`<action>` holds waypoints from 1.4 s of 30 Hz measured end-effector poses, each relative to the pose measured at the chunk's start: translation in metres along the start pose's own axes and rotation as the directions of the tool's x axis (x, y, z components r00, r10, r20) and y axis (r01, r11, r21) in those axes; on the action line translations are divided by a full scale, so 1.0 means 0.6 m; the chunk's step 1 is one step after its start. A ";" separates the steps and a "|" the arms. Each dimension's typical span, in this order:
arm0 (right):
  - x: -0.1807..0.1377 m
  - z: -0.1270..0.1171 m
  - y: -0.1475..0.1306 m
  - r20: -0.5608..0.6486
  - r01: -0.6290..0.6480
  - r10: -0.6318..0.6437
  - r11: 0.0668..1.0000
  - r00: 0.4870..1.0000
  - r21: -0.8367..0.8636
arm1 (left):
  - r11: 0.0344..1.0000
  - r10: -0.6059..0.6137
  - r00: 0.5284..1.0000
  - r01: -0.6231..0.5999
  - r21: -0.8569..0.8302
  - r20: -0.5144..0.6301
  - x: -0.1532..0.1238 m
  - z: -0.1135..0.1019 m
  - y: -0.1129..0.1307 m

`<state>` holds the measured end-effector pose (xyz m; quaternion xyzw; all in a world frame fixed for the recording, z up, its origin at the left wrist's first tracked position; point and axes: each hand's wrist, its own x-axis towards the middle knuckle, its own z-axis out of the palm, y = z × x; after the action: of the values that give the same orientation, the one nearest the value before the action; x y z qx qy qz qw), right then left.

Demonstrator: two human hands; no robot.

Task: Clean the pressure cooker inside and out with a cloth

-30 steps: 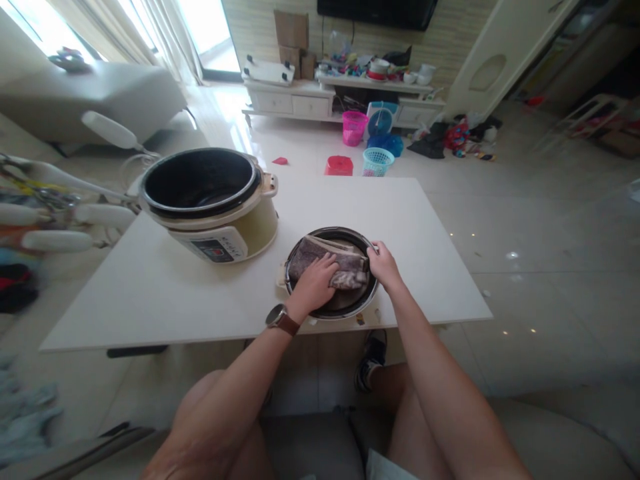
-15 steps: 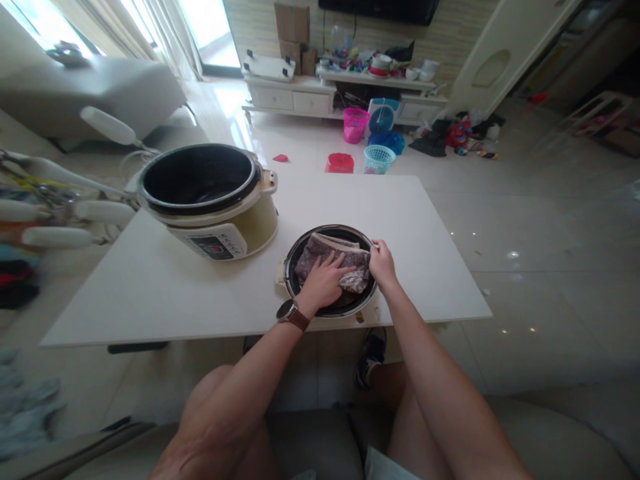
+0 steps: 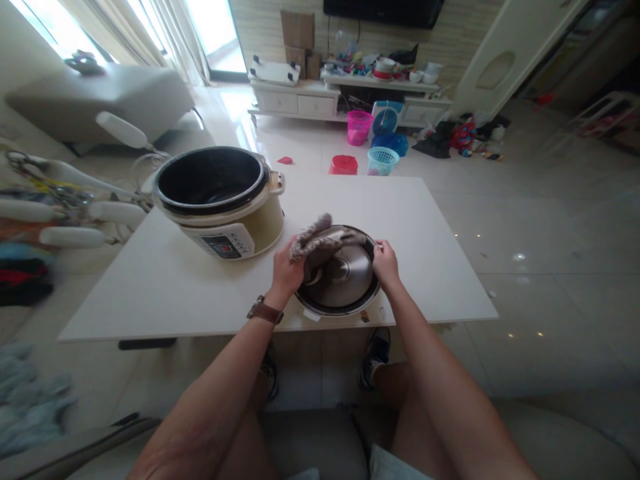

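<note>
A round metal cooker lid (image 3: 345, 283) lies upside down on the white table (image 3: 150, 287), close to its near edge. My left hand (image 3: 287, 270) grips a grey-brown cloth (image 3: 320, 239) at the lid's left rim, with the cloth bunched and raised above the lid. My right hand (image 3: 386, 262) pinches the lid's right rim and steadies it. A cream electric cooker (image 3: 220, 200) with a dark, open inner pot stands on the table to the left of the lid.
A drying rack with white handles (image 3: 75, 207) stands at the left. On the floor beyond the table sit a red container (image 3: 343, 165), a pink basket (image 3: 358, 127) and a blue basket (image 3: 382, 160). A white TV cabinet (image 3: 320, 100) lines the back wall.
My left hand has pulled the cloth off the middle of the lid, leftward and upward, so the shiny inner surface now shows. My right hand has stayed on the rim.
</note>
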<state>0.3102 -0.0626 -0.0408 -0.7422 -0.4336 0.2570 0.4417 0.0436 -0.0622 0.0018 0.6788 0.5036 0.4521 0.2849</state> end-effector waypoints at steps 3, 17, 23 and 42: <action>0.002 0.002 -0.003 0.012 0.003 -0.003 1.000 1.000 0.013 | 0.994 0.050 0.994 -0.041 0.103 -0.092 0.001 0.004 0.004; -0.005 0.016 -0.001 -0.031 0.028 -0.026 0.997 0.999 0.068 | 0.903 -0.196 0.742 -0.119 0.413 0.641 -0.071 0.092 0.045; 0.002 0.017 0.001 -0.026 0.008 -0.006 0.995 1.000 0.101 | 0.984 -0.157 0.804 0.179 0.019 0.573 -0.083 0.096 0.058; -0.012 0.043 0.004 -0.034 0.015 -0.005 0.960 0.999 0.281 | 0.953 -0.089 0.880 -0.061 0.298 0.467 -0.027 0.086 0.028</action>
<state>0.2875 -0.0583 -0.0552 -0.6739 -0.3893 0.3015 0.5508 0.0958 -0.0796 -0.0113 0.8007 0.4867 0.1869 0.2950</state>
